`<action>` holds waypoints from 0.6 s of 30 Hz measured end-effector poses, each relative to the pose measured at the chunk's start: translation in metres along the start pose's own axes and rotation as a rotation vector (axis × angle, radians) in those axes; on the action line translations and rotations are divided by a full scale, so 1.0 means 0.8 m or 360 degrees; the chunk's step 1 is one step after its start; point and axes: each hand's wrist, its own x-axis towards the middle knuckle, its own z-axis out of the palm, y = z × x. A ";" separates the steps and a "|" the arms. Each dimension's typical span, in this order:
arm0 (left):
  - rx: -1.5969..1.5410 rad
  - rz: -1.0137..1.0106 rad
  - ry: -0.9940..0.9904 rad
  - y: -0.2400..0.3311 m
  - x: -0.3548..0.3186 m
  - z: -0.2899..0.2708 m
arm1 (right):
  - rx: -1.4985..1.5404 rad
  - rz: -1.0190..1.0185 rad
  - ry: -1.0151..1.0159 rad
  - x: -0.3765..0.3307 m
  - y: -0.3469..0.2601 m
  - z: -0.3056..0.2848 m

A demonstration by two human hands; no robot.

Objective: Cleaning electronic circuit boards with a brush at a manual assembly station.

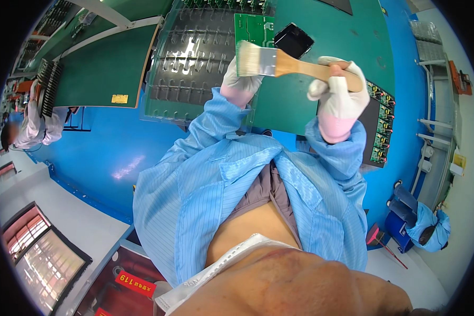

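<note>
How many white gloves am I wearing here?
2: one on your left hand, which is partly hidden behind the brush; the other on your right hand, which grips that brush by its wooden end.

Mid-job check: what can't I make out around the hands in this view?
In the head view:
Left hand: fingers mostly hidden by the paintbrush; whether they grip the green circuit board is unclear, its lower part also being covered by the paintbrush.
Upright circuit boards: cut off by the top edge.
Component-laden boards at right: fine details too small.
</note>
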 end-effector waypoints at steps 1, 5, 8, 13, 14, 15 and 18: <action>-0.0005 0.0001 0.0008 0.000 -0.001 0.004 | -0.0005 0.0008 0.0002 0.001 -0.001 -0.003; 0.0181 0.0127 0.0223 -0.003 -0.005 0.027 | -0.0357 -0.0222 0.0092 0.020 -0.024 -0.031; 0.0120 0.0064 0.0168 -0.005 -0.006 0.024 | -0.0132 -0.0199 0.0040 0.022 -0.020 0.003; 0.0009 -0.0032 0.0133 -0.003 -0.008 0.025 | 0.0026 -0.0199 -0.0004 0.038 0.001 0.019; -0.0014 -0.0044 0.0147 -0.002 -0.010 0.026 | -0.0006 -0.0203 -0.0003 0.040 0.006 0.017; -0.0038 -0.0056 0.0160 -0.001 -0.010 0.026 | -0.0039 -0.0207 -0.0002 0.041 0.007 0.015; -0.0003 -0.0005 0.0201 0.000 -0.012 0.024 | -0.0073 -0.0258 0.0003 0.047 -0.005 -0.001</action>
